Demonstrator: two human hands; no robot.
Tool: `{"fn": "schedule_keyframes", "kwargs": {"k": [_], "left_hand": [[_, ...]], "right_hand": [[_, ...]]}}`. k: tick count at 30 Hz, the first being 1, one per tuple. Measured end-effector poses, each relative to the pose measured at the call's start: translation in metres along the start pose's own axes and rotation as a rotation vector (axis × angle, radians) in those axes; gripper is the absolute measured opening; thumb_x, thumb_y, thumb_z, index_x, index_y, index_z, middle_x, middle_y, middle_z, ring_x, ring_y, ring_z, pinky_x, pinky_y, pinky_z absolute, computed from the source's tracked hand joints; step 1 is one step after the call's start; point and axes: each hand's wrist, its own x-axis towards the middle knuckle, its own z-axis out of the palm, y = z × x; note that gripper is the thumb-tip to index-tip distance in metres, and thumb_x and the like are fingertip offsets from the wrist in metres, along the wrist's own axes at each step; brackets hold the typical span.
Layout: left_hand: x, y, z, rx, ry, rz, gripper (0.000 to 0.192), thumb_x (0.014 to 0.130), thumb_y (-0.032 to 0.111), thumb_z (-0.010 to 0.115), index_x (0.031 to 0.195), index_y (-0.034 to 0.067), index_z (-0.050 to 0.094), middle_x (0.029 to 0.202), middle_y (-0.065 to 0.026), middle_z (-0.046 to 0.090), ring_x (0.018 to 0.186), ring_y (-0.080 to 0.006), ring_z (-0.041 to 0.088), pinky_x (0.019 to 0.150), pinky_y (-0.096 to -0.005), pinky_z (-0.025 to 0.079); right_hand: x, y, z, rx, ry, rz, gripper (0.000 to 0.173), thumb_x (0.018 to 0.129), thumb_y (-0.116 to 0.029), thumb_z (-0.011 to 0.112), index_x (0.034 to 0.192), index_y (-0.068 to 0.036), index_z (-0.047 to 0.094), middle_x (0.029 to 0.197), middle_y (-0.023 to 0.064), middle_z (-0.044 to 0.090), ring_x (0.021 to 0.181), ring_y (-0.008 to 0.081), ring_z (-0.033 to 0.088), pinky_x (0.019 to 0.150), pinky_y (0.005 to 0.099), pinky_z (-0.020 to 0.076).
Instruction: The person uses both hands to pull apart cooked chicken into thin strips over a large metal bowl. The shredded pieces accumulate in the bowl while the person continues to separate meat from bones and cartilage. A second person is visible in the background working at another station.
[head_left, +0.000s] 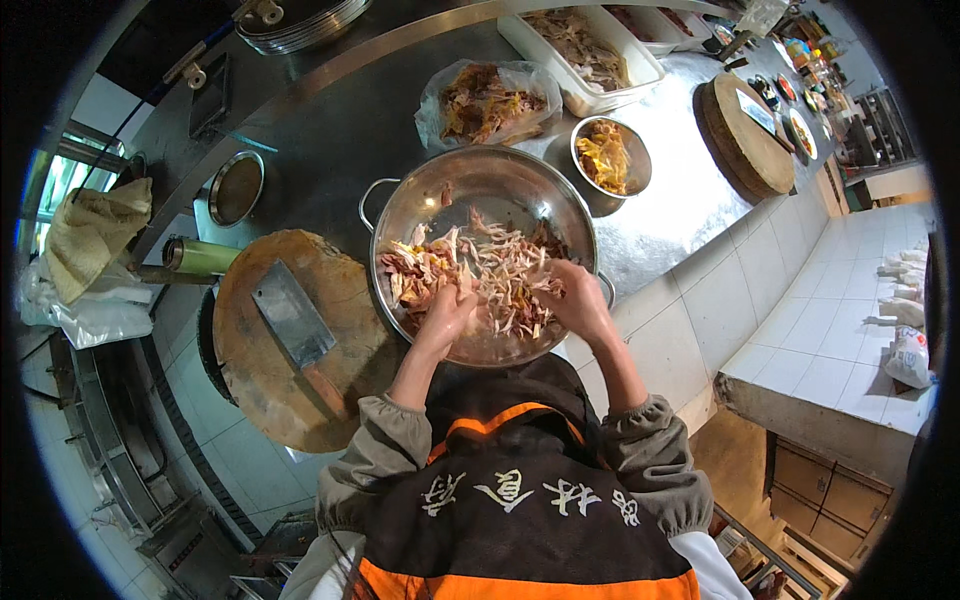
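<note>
Both bare hands reach into a wide two-handled steel basin that holds a heap of shredded meat. My left hand, at the heap's lower middle, has its fingers closed on a pale strip of meat. My right hand is at the heap's right side, its fingers on some shreds; whether it grips them is hard to tell. Behind the basin lies an opened clear plastic bag with darker meat pieces. A small steel bowl with yellowish skin or meat scraps stands at the back right.
Left of the basin, a cleaver lies on a round wooden chopping block. Near it are a green cylinder and a steel bowl. A white tub of meat stands at the back; another block with a knife is at the right.
</note>
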Motion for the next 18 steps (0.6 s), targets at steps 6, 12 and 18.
{"fn": "schedule_keyframes", "kwargs": {"k": [6,12,18], "left_hand": [[-0.011,0.003,0.007,-0.137,0.011,0.234,0.028,0.088,0.003,0.058,0.115,-0.002,0.054,0.104,-0.0078,0.061,0.09,-0.0123,0.059,0.075,-0.0263,0.05],[-0.023,0.026,0.01,0.121,0.114,0.382,0.023,0.08,0.002,0.066,0.102,-0.003,0.061,0.091,-0.0073,0.066,0.083,-0.0118,0.062,0.075,-0.0261,0.051],[-0.02,0.018,0.025,0.15,0.235,0.453,0.021,0.076,0.003,0.067,0.096,-0.003,0.063,0.083,-0.0067,0.067,0.073,-0.0106,0.063,0.07,-0.0252,0.051]], "right_hand": [[-0.008,-0.002,0.031,0.225,-0.111,0.251,0.024,0.082,-0.017,0.068,0.091,0.005,0.062,0.073,0.0045,0.06,0.062,0.0071,0.054,0.055,0.0254,0.0455],[-0.004,-0.026,0.031,0.241,-0.072,0.129,0.021,0.081,-0.013,0.066,0.091,0.005,0.062,0.07,0.0045,0.06,0.061,0.0072,0.051,0.054,0.0248,0.0441],[-0.005,-0.036,0.024,0.187,-0.142,0.186,0.015,0.079,-0.007,0.062,0.085,0.006,0.059,0.063,0.0031,0.057,0.058,0.0073,0.052,0.053,0.0241,0.044]]}}
